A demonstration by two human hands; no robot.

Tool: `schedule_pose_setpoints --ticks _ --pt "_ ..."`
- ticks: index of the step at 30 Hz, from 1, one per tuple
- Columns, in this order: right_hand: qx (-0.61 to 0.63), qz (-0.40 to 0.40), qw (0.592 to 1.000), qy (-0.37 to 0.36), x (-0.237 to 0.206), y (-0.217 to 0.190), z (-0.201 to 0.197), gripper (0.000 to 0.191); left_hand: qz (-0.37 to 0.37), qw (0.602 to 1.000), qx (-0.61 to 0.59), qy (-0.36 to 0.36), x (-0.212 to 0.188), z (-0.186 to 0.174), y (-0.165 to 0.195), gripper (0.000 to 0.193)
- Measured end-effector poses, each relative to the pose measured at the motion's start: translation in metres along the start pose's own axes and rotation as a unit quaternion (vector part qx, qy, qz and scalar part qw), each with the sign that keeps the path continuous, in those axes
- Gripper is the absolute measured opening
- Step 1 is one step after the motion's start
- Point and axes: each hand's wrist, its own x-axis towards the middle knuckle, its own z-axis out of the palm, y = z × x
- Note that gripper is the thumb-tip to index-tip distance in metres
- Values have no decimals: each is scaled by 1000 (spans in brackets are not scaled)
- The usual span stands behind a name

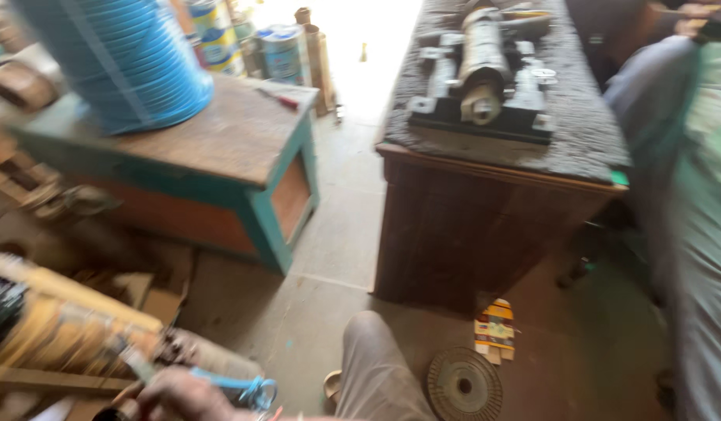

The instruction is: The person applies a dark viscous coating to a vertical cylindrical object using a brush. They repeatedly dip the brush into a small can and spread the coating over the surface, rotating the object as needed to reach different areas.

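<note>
Head view, tilted and motion-blurred. Only one hand (181, 396) visible, at the bottom edge, left of the bent knee (372, 366) in grey trousers; cannot tell which hand, left or right. Fingers curled, apparently closed around a light blue tool (235, 386) with a ring-shaped end (too blurred to tell how firm the grip). Just left of that hand, a yellowish wooden frame (60, 323) with dark parts, smeared by motion. Right of the knee, flat on the concrete floor (313, 312), a round dark ribbed disc (464, 384), and just above it a small yellow printed packet (494, 331). Up and right of the knee, a dark wooden bench (469, 226) carrying a heavy metal machine part (481, 70). Up and left of the knee, a teal-edged wooden box table (243, 164) with a big blue coil (122, 58) on top. Far right of the knee, another person's light sleeve (696, 195).
</note>
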Motion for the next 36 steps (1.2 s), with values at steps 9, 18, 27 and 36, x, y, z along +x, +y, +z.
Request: schedule_pose_setpoints --ticks 9,18,27,36 --pt "40 59 993 92 -25 73 -14 40 -11 999 26 32 -3 -20 7 110" --pt "-120 -6 983 142 -75 102 -69 67 119 980 125 98 78 -38 53 41" --pt "-156 -12 974 164 -100 118 -71 70 252 919 239 187 159 -6 85 137" --pt "-122 -28 978 167 -91 137 -52 70 155 987 48 4 198 -6 75 131"
